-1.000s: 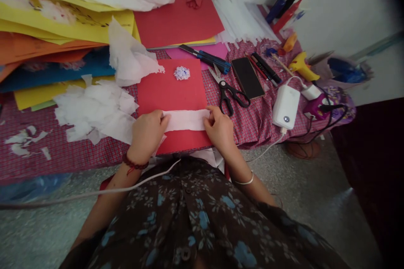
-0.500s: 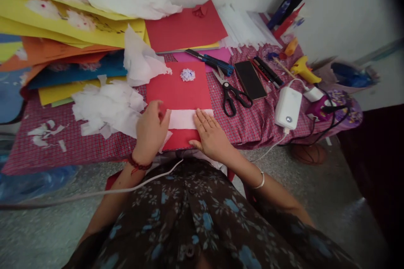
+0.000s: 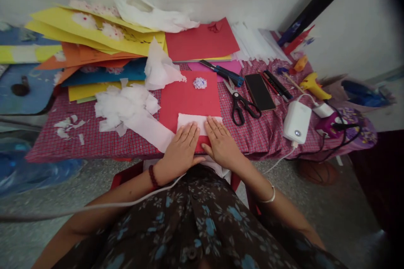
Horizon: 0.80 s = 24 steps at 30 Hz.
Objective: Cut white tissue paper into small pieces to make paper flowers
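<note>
A red paper sheet (image 3: 188, 97) lies on the checked tablecloth (image 3: 94, 143) in front of me. Across its near part lies a folded strip of white tissue (image 3: 192, 119). My left hand (image 3: 182, 148) and my right hand (image 3: 221, 143) rest side by side on the strip, palms down, fingers stretched flat. Neither hand holds anything. A small white and blue paper flower (image 3: 200, 83) sits at the far end of the red sheet.
Crumpled white tissue (image 3: 126, 105) is piled left of the sheet. Black scissors (image 3: 240, 106), a phone (image 3: 259, 91), pens (image 3: 277, 84), a white power bank (image 3: 296, 122) and a yellow glue gun (image 3: 314, 84) lie to the right. Coloured paper sheets (image 3: 94, 38) are stacked at the back.
Both hands went from pinching the strip's ends to lying flat together on it. The strip now looks shorter, folded over. The view shifted so the table sits further right and lower.
</note>
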Motion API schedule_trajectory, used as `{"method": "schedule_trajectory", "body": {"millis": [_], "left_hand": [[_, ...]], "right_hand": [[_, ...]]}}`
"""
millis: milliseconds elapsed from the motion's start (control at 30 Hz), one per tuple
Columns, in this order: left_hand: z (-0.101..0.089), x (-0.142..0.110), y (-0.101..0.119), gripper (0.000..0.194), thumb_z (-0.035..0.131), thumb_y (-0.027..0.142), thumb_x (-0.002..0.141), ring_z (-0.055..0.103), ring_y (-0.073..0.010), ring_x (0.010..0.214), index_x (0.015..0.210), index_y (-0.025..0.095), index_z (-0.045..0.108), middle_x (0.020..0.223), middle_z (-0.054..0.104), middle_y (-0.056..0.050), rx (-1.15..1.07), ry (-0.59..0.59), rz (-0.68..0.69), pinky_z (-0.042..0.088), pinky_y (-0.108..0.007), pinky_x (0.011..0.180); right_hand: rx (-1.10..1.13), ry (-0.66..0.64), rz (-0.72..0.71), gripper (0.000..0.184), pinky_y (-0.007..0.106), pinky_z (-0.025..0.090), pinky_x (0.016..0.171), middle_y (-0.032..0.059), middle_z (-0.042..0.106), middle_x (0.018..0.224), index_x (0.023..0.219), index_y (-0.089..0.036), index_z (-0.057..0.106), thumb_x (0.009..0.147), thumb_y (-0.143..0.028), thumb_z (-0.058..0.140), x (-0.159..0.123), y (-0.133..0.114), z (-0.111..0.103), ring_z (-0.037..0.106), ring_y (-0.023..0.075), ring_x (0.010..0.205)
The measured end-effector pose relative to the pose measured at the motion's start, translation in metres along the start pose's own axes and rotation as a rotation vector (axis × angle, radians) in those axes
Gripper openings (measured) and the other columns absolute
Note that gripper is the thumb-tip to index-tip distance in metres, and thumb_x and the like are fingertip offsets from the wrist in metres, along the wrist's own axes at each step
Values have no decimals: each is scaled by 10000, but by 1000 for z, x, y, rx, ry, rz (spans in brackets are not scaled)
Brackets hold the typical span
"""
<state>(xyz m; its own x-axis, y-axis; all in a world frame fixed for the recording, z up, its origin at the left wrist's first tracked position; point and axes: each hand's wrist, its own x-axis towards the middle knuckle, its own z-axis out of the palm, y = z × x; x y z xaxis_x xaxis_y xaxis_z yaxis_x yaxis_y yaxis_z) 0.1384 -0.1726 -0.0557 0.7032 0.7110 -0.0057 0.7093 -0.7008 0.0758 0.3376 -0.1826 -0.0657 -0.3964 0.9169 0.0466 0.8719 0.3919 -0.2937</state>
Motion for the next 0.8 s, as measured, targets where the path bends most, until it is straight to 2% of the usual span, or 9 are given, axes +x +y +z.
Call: {"method": "schedule_trajectory", "body": {"millis": [133,233,300,333,367,433,567,700,800], "left_hand": [[-6,-7,-4,909,523,643,928,284,-390,1528,1529,-24,380,1608,315,-297,-22,-15,-56,234,-534,1246],[-25,-6,-17,751,510,588,960,384,-382,1480,1453,21,506,1567,413,-280,-93,-15,-68,247,-554,1228],[-44,2,-33,539,442,498,1014,542,-344,1352,1288,83,651,1441,588,-220,-187,-45,-59,290,-555,1198],[-53,8,-42,455,406,440,1034,636,-306,1215,1152,126,714,1292,696,-166,-238,-77,-69,339,-530,1164],[-61,16,-52,424,400,400,1036,678,-283,1093,1065,135,730,1152,745,-140,-269,-85,-103,401,-497,1108],[-69,33,-70,331,477,333,991,666,-280,1055,1094,118,706,1110,730,-144,-266,-32,-174,478,-428,987],[-65,62,-88,291,591,195,834,626,-302,1060,1091,93,681,1150,665,-177,-215,-57,-151,479,-397,899],[-58,80,-91,66,596,155,764,619,-213,797,738,166,655,888,670,-79,-292,-156,-97,451,-312,720],[-57,94,-93,119,606,157,758,594,-174,683,642,185,606,735,652,-28,-299,-145,-81,421,-284,646]], "right_hand": [[-21,32,23,754,571,273,1235,264,297,1638,1555,0,346,980,-453,527,-13,9,-1,236,351,1559],[-44,58,60,779,580,271,1232,260,301,1639,1562,-21,339,975,-493,536,-23,15,-2,262,355,1550],[-49,77,89,781,584,273,1230,269,314,1631,1556,-19,350,968,-494,549,-29,20,-1,288,362,1539],[-43,86,100,776,586,278,1228,274,320,1627,1550,-17,360,966,-490,553,-30,22,-1,296,366,1534],[-31,96,106,762,587,285,1226,276,327,1623,1543,-15,372,967,-480,552,-32,23,-1,303,368,1531],[10,128,110,711,586,308,1217,269,355,1613,1531,-24,395,978,-449,530,-34,26,0,319,363,1525],[110,249,121,609,583,382,1173,225,442,1577,1531,-96,414,1002,-393,476,-37,26,0,409,334,1479],[186,336,140,559,554,442,1128,190,495,1544,1522,-168,433,1006,-379,476,-38,25,1,489,310,1417],[216,375,161,517,559,457,1110,176,546,1499,1503,-189,458,1021,-377,443,-38,25,3,525,310,1382]]}}
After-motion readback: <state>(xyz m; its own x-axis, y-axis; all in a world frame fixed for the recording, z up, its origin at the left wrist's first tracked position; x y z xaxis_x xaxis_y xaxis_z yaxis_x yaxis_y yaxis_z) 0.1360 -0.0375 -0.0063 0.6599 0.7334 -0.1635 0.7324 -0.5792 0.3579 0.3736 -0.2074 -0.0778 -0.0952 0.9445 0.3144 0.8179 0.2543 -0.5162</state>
